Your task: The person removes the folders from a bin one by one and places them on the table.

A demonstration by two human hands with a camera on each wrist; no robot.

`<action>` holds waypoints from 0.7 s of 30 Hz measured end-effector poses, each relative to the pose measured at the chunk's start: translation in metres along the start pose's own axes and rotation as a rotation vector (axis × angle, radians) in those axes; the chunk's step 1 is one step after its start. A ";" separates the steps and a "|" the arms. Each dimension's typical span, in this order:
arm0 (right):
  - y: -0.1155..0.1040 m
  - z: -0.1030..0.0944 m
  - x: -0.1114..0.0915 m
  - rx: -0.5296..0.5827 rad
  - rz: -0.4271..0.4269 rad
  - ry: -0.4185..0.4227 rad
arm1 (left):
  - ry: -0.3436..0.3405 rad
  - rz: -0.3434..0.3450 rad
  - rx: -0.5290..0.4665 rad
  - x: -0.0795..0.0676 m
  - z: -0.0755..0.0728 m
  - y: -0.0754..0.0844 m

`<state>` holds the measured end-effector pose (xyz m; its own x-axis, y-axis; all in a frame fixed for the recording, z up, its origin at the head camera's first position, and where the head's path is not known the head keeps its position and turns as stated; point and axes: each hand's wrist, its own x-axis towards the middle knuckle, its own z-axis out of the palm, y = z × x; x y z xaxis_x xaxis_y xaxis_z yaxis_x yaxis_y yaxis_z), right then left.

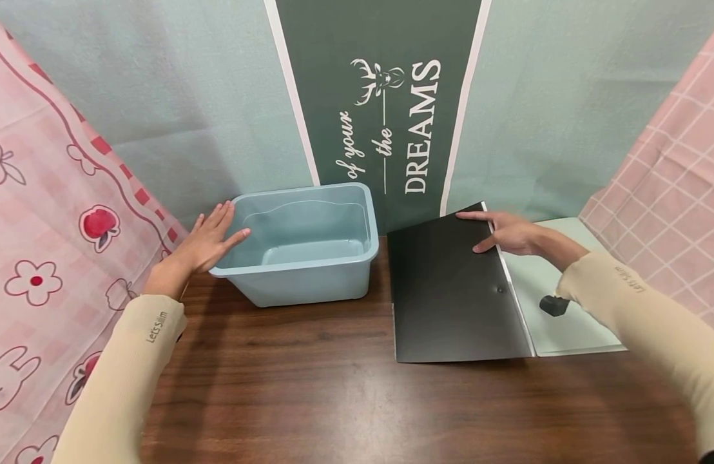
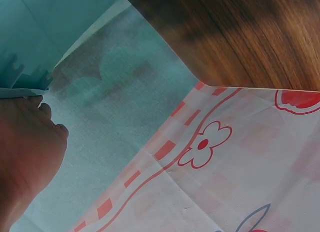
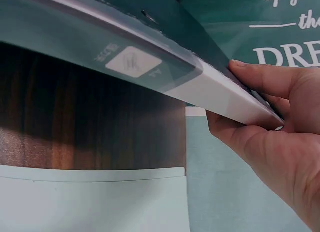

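My right hand pinches a black file folder near its far right corner, thumb on one side and fingers on the other. In the right wrist view the folder's pale spine shows, with a small white label marked A4. The folder is tilted, its left part toward the light blue plastic bin. My left hand rests at the bin's left rim with its fingers spread and straight. The bin's visible inside holds nothing. In the left wrist view, the hand's fingertips are partly hidden at the rim.
A flat pale green folder or board lies at the right on the wooden table, partly under the right arm. A green cloth with lettering hangs behind. Pink cloths stand at the left and right.
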<state>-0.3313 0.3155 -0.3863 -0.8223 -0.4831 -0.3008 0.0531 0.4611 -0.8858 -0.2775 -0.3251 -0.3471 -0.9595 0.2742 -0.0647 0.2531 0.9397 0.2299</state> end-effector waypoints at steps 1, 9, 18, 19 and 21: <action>0.001 0.001 0.001 -0.021 0.006 0.007 | 0.001 0.000 -0.001 0.000 0.000 0.000; 0.012 0.007 0.013 -0.167 -0.011 0.041 | -0.008 -0.008 -0.011 0.001 0.000 0.000; 0.021 0.013 0.020 -0.265 -0.034 0.063 | -0.012 -0.008 -0.004 0.000 -0.001 0.001; 0.021 0.014 0.021 -0.279 -0.038 0.065 | -0.014 -0.009 -0.003 0.000 -0.001 0.001; 0.023 0.015 0.022 -0.314 -0.044 0.065 | -0.019 -0.009 -0.003 0.000 -0.002 0.002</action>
<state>-0.3393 0.3043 -0.4181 -0.8551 -0.4637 -0.2318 -0.1527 0.6525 -0.7422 -0.2771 -0.3240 -0.3451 -0.9593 0.2693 -0.0851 0.2438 0.9417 0.2320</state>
